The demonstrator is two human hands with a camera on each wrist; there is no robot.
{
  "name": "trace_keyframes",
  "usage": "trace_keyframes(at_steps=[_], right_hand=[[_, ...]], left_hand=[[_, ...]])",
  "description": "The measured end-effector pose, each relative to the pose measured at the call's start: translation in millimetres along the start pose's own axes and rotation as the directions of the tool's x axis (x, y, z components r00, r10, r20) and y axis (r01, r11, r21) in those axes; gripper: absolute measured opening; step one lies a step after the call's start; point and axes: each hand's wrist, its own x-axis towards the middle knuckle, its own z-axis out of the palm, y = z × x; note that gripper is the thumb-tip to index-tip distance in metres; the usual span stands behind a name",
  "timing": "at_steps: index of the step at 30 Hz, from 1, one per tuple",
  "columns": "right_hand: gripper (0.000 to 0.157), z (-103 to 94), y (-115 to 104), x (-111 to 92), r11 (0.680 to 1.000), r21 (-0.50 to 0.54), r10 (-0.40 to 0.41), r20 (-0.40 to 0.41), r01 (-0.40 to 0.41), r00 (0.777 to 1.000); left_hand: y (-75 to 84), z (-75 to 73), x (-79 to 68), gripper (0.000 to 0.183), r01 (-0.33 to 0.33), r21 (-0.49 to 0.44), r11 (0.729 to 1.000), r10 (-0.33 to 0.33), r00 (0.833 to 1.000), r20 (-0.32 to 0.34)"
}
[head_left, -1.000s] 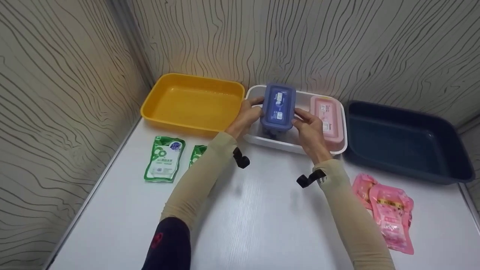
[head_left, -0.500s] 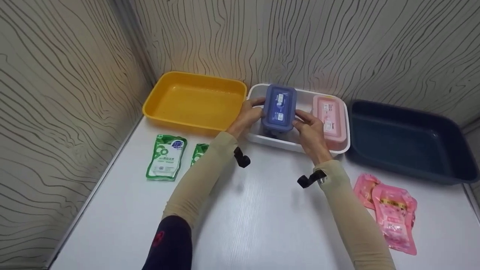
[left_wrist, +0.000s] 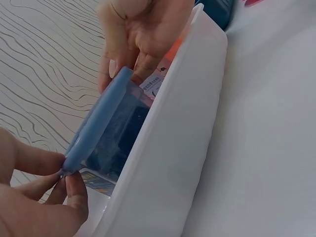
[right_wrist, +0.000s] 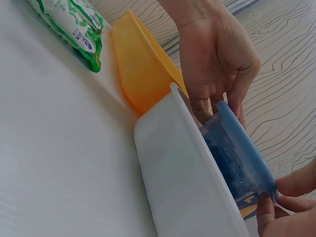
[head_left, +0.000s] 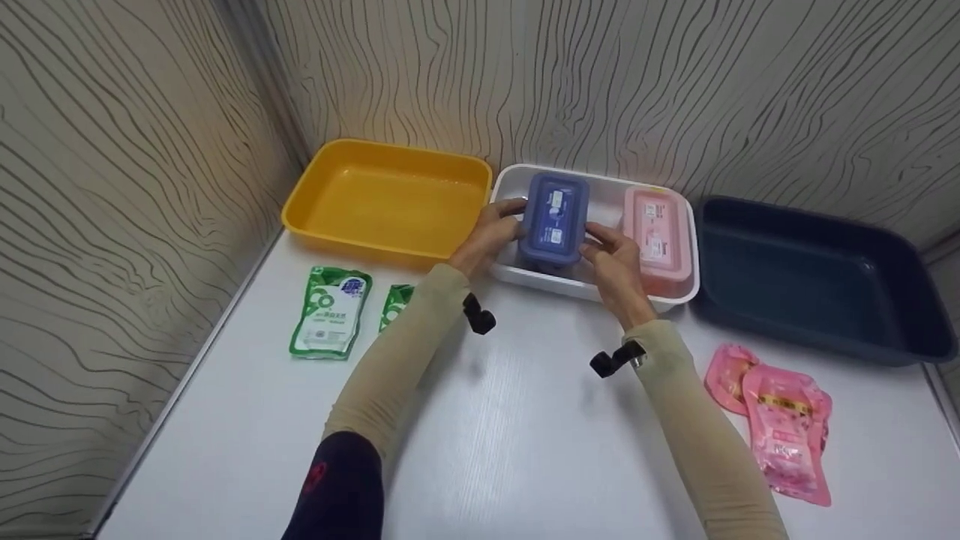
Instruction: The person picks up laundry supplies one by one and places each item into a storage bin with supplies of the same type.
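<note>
A clear food storage box with a blue lid (head_left: pixel 556 217) is partly down inside the white bin (head_left: pixel 517 274). My left hand (head_left: pixel 487 238) pinches the lid's rim on the left side. On the opposite side, my right hand (head_left: pixel 616 264) pinches the rim between thumb and fingers. Both wrist views show the box (left_wrist: pixel 118 131) with dark blue contents behind the bin's wall (right_wrist: pixel 182 163). A second box with a pink lid (head_left: pixel 654 232) sits at the right end of the same bin.
A yellow bin (head_left: pixel 390 199) stands left of the white one, a dark navy bin (head_left: pixel 810 274) right of it. Green-and-white pouches (head_left: pixel 330 313) lie at left, one partly behind the left sleeve. Pink pouches (head_left: pixel 787 427) overlap at right. A patterned wall rises behind the bins.
The blue-lidded box has gone lower into the white bin, with both hands moving down along with it. The pouches and the pink-lidded box stay in place.
</note>
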Motion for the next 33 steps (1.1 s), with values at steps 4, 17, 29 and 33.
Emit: trace_keyframes(at_steps=[4, 17, 29, 33], right_hand=[[0.054, 0.2, -2, -1, 1.000, -0.017, 0.003, -0.009, -0.003, 1.000], [0.051, -2.1, -12, -13, 0.995, -0.080, 0.059, -0.003, -0.059, 0.998], [0.044, -34.6, -27, -51, 0.954, -0.255, -0.143, 0.081, 0.159, 0.986], [0.039, -55.5, -30, -66, 0.936, -0.287, -0.184, 0.095, 0.204, 0.978]], left_hand=[[1.1, 1.5, -2.2, 0.062, 0.041, 0.016, 0.999, -0.041, 0.999, 0.010], [5.5, 2.5, -9.9, 0.061, -0.010, 0.279, 0.960, -0.009, 0.998, 0.065], [12.0, 10.1, -22.8, 0.059, -0.184, 0.542, 0.820, 0.180, 0.982, 0.062], [13.7, 11.4, -27.0, 0.061, -0.194, 0.592, 0.782, 0.173, 0.980, 0.093]])
